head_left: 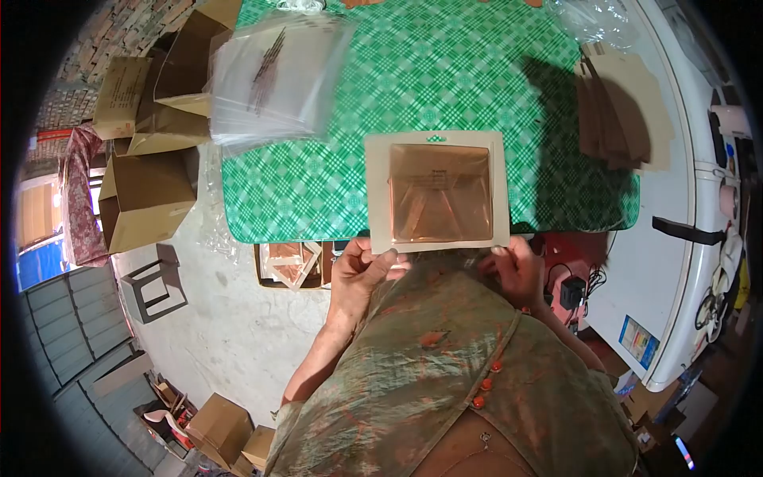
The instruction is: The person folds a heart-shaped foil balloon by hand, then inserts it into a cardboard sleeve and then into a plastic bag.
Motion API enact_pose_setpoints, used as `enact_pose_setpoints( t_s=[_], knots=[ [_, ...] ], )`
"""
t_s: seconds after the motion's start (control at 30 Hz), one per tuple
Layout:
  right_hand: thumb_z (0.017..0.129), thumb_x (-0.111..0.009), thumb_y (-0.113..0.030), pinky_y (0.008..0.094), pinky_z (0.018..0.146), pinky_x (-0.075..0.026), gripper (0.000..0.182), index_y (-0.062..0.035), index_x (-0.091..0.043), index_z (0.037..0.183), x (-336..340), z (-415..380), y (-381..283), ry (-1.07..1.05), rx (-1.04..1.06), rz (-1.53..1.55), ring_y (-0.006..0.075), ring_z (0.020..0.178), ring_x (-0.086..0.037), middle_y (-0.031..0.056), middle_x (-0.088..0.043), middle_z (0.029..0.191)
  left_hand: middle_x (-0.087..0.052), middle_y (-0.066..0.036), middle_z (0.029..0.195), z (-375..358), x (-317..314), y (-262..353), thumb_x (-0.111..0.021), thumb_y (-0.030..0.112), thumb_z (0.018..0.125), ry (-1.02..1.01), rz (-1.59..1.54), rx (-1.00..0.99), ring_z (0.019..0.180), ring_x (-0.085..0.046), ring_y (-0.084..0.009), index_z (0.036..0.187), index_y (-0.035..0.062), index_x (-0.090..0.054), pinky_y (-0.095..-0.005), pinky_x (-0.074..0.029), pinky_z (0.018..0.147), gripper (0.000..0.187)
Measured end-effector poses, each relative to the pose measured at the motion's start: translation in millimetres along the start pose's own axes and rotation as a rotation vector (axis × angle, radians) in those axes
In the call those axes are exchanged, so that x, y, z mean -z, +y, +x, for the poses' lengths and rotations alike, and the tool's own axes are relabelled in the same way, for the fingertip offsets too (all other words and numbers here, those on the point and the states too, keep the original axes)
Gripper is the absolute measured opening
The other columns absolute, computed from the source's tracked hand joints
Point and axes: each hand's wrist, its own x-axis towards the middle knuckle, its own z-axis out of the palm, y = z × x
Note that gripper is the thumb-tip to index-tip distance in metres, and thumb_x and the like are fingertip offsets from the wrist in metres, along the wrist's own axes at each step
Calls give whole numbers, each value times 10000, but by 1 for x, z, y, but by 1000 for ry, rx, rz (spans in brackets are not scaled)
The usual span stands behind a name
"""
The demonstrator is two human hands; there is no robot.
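Observation:
A beige cardboard hang card (379, 191) with a slot near its top is held up at the table's front edge. Glossy clear film (439, 191) with small dark print covers its brown middle. My left hand (362, 274) is closed on the lower left corner, thumb in front. At the lower right corner my right hand (518, 272) has its fingers curled against the card's edge; part of that grip is hard to see. Beyond the card, a stack of clear printed plastic bags (274, 79) lies on the green checked tablecloth (445, 71).
Brown cardboard pieces (624, 107) lie in a pile at the right. Open cardboard boxes (151, 195) stand at the left. Below the table edge, a box of framed cards (290, 262) sits beside my left hand. A grey frame stool (155, 284) stands on the floor.

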Motion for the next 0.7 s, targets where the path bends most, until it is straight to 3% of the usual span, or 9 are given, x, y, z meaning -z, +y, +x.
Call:
enact_pose_setpoints(
  t_s=[0.17, 0.27, 0.3, 0.37, 0.4, 0.5, 0.53, 0.6, 0.7],
  knots=[
    [1057, -627, -150, 347, 571, -543, 184, 20, -590, 1115, 12, 27, -28, 57, -26, 24, 172, 620, -706, 128, -687, 696, -761, -159, 1073, 23, -17, 29, -690, 74, 1042, 1, 165, -145, 963, -764, -226, 1336, -44, -497, -345, -652, 842, 371],
    [1054, -653, -194, 384, 572, -534, 293, 4, -562, 1250, 23, 48, -44, 48, 31, -180, 243, 575, -695, 150, -672, 685, -760, -154, 1034, 45, -5, 33, -732, 100, 1019, 99, 628, -356, 905, -743, -192, 1481, -19, -427, -331, -630, 777, 566],
    [1053, -656, -210, 403, 577, -533, 337, -7, -541, 1296, 25, 50, -41, 108, 112, -370, 274, 572, -690, 155, -668, 681, -756, -119, 863, 46, -11, 39, -807, 156, 955, 241, 750, -508, 780, -741, -228, 1445, -18, -480, -347, -578, 700, 615],
    [1051, -661, -244, 442, 585, -530, 431, -29, -500, 1389, 30, 52, -31, 227, 269, -748, 334, 565, -680, 163, -660, 674, -727, -110, 831, 44, -20, 61, -809, 167, 953, 327, 1005, -639, 722, -707, -237, 1418, -16, -522, -349, -561, 676, 576],
    [1040, -667, -264, 480, 613, -527, 387, -49, -574, 1349, 30, 49, -43, 237, 182, -727, 380, 640, -692, 158, -677, 723, -706, -126, 888, 44, -23, 67, -827, 150, 922, 345, 1066, -594, 790, -688, -265, 1344, -3, -600, -385, -551, 714, 503],
    [963, -717, -197, 450, 632, -521, 328, -72, -665, 1262, 33, 55, -23, 336, 563, -788, 333, 735, -691, 115, -687, 837, -715, -153, 1033, 64, -32, 74, -842, 107, 877, 237, 1243, -1020, 938, -676, -307, 1272, 20, -678, -418, -547, 841, 437],
    [932, -717, -173, 440, 664, -521, 320, -76, -686, 1236, 34, 54, -24, 317, 580, -863, 321, 780, -674, 105, -677, 881, -689, -174, 1150, 70, -38, 75, -848, 112, 853, 177, 1240, -1001, 1062, -642, -367, 1248, 38, -702, -443, -532, 913, 428],
    [871, -716, -125, 421, 726, -521, 317, -84, -728, 1185, 34, 53, -30, 280, 614, -1010, 295, 870, -640, 85, -658, 971, -640, -168, 1391, 90, -55, 83, -842, 170, 858, -23, 1286, -1179, 1343, -576, -380, 1305, 64, -695, -503, -465, 1105, 482],
    [823, -688, -93, 438, 826, -501, 386, -88, -730, 1207, 29, 65, -34, 335, 794, -1036, 282, 936, -574, 71, -614, 1027, -561, -139, 1538, 119, -82, 83, -803, 241, 898, -296, 1356, -1253, 1492, -458, -365, 1391, 114, -673, -560, -353, 1223, 526]
  ],
)
